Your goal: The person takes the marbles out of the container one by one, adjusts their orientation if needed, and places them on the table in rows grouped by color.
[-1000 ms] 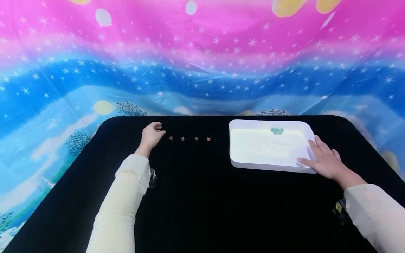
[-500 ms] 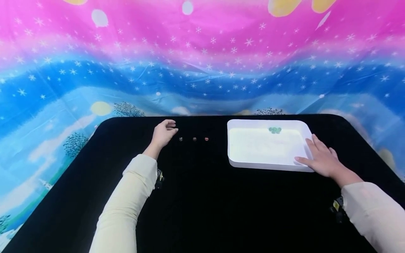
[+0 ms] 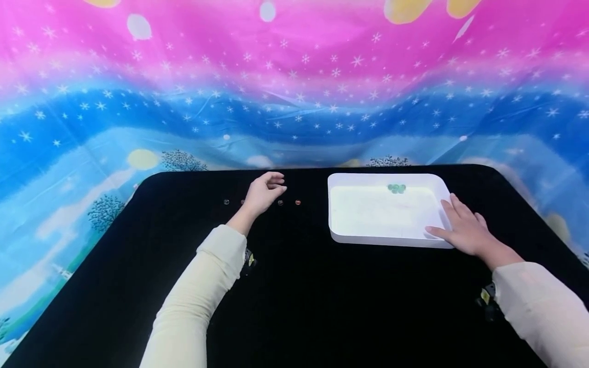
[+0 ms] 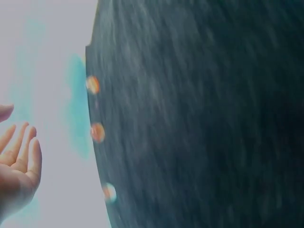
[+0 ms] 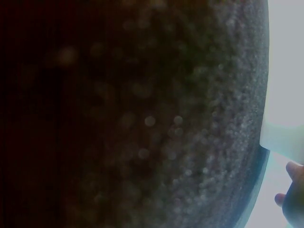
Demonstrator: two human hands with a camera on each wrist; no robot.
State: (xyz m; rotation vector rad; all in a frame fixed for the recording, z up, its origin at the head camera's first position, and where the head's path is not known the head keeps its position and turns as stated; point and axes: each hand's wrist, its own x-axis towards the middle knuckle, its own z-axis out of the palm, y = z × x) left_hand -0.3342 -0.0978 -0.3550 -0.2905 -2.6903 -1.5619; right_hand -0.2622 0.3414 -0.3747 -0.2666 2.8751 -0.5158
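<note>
In the head view my left hand (image 3: 263,194) hovers above a row of small glass marbles on the black table, fingers loosely bent, thumb apart. Nothing shows between its fingers in the left wrist view, where the hand (image 4: 20,173) lies at the left edge. A clear marble (image 3: 226,202) is left of it; another peeks out beside the wrist. To its right lie a dark marble (image 3: 280,203) and a reddish marble (image 3: 298,202). My right hand (image 3: 468,231) rests on the right end of a white tray (image 3: 391,242), fingers over its rim. Green glass pieces (image 3: 397,188) lie inside at the back.
The black-covered table (image 3: 340,301) extends in front of the tray and the marbles. Behind it hangs a pink and blue backdrop cloth (image 3: 294,102) with snowflakes. A small camera (image 3: 249,258) sits under the left wrist, another camera (image 3: 488,301) under the right.
My left hand has moved right along the row, uncovering marbles at its left end. The right hand stays at the tray. The whole head view has shifted slightly left.
</note>
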